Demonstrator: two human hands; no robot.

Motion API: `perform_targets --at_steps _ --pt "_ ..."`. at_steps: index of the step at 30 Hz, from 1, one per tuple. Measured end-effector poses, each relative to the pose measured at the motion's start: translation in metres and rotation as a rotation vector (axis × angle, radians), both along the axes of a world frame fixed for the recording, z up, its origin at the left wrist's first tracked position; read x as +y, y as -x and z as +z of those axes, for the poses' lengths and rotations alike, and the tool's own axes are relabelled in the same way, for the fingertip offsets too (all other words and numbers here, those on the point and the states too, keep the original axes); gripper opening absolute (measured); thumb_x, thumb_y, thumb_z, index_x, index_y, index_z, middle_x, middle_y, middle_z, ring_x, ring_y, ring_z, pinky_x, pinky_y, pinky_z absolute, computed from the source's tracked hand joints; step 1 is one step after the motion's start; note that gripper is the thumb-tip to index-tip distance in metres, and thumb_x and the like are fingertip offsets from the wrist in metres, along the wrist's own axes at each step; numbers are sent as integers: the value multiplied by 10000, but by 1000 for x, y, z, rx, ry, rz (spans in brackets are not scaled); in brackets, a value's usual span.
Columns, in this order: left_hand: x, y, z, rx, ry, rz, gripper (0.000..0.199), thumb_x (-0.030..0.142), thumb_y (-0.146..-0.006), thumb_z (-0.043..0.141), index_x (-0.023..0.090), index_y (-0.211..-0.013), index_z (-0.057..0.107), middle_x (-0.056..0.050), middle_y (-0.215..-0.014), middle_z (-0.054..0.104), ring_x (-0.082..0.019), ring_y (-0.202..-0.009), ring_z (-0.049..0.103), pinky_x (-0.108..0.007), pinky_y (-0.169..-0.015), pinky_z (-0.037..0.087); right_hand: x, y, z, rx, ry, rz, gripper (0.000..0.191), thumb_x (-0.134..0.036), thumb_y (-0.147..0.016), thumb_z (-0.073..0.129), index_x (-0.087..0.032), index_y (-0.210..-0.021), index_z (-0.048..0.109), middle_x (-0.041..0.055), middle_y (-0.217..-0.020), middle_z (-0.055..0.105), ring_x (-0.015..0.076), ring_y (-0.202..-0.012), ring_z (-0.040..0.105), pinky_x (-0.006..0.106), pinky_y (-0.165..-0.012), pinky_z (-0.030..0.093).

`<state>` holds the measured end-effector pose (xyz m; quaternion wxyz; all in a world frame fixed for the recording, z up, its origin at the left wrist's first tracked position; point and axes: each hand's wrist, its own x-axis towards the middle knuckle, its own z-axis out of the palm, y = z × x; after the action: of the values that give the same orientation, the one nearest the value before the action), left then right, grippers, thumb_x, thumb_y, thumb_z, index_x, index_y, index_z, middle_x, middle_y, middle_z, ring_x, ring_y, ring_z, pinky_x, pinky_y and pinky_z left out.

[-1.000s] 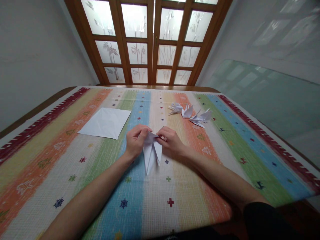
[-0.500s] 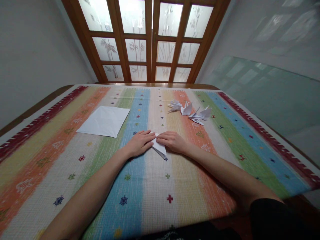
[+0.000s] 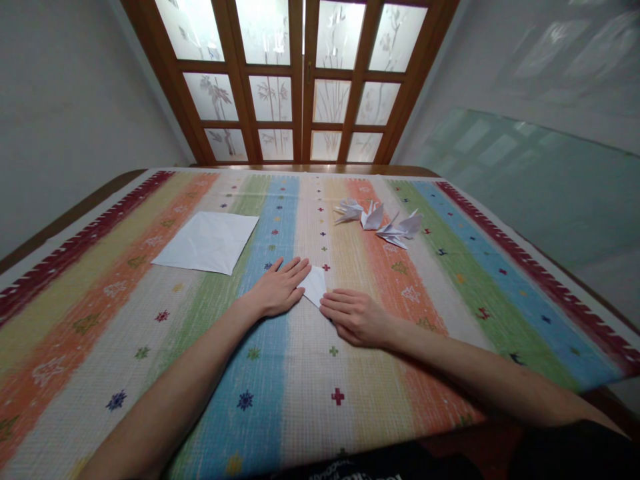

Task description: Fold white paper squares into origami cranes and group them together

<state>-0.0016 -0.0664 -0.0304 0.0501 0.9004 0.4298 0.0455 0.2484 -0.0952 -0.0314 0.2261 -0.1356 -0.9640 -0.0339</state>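
Observation:
A small folded sheet of white paper lies on the cloth between my hands. My left hand rests flat on its left side, fingers stretched out and slightly apart. At the paper's lower right corner, my right hand has its fingers pressed together on the edge, the fingertips covering that corner. Whether the thumb is beneath the paper is hidden. The upper part of the folded paper shows a straight edge and a blunt top.
On the left lies a flat white square sheet with faint creases. Several folded paper cranes stand together at the right rear. A striped tablecloth covers the table; wooden glazed doors rise behind it.
My right hand has slid from the paper's upper right side down toward me to its lower corner. My left hand stays on the paper, its fingers more spread.

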Motion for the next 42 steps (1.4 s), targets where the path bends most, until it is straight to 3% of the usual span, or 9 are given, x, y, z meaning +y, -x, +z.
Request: perform_targets --at_steps 5,10,14,21,26,29,32,37,42 --pt "-3 -2 1 16 -1 27 636 485 -953 372 159 -1495 304 -145 -1556 312 -274 -1453 266 -481 -1171 148 -24 -10 3 -33 59 -27 341 -220 -905 445 -96 -1142 658 136 -1151 706 228 -1082 658 399 -985 498" --pt "-6 -6 4 95 48 67 693 511 -950 338 122 -1515 240 -138 -1588 216 -285 -1477 191 -542 -1171 124 -4 4 11 21 202 -116 325 -300 -963 405 -172 -1045 692 90 -1051 739 217 -1116 639 422 -1025 460" --pt "-6 -6 3 105 29 75 703 531 -949 324 130 -1519 231 -142 -1589 210 -286 -1479 182 -552 -1174 83 24 26 3 -70 265 -317 583 -392 -972 384 -15 -1416 411 232 -1484 406 295 -1407 361 478 -1140 337" --pt "-4 -3 1 98 37 63 777 622 -925 332 132 -1520 228 -143 -1589 211 -293 -1482 167 -549 -1176 58 10 24 -11 -289 380 -361 778 -551 -945 391 -6 -1489 275 244 -1567 193 346 -1475 137 510 -1200 179" --pt "-4 -3 2 68 39 53 839 672 -887 397 142 -1517 234 -156 -1577 250 -306 -1473 198 -551 -1171 85 -27 8 6 -347 434 -286 840 -579 -914 463 4 -1488 275 265 -1558 203 359 -1468 168 518 -1199 159" --pt "-4 0 3 20 1 46 807 653 -874 465 172 -1498 289 -150 -1556 318 -318 -1453 252 -545 -1160 145 -30 -1 20 -307 487 -220 811 -578 -893 512 -30 -1467 345 257 -1528 308 361 -1445 249 546 -1185 185" --pt "-4 6 3 -86 -96 -7 668 586 -897 496 184 -1425 416 -145 -1477 458 -303 -1381 389 -503 -1119 265 -8 -8 29 -191 561 -188 467 -340 -944 493 -165 -1376 501 152 -1401 528 248 -1305 479 468 -1121 351" --pt "-3 16 0 -215 -250 -92 385 480 -939 500 176 -1130 639 -107 -1145 691 -249 -1067 615 -401 -917 437 53 -1 17 76 448 -239 416 -125 -908 465 -182 -1308 563 143 -1352 561 214 -1238 526 420 -1021 456" --pt "-2 19 -1 -238 -323 -145 342 480 -936 512 180 -988 668 -66 -984 722 -215 -925 631 -361 -826 444 84 17 1 59 319 -86 330 -84 -874 509 -224 -1110 692 89 -1161 691 201 -1068 624 411 -934 499"
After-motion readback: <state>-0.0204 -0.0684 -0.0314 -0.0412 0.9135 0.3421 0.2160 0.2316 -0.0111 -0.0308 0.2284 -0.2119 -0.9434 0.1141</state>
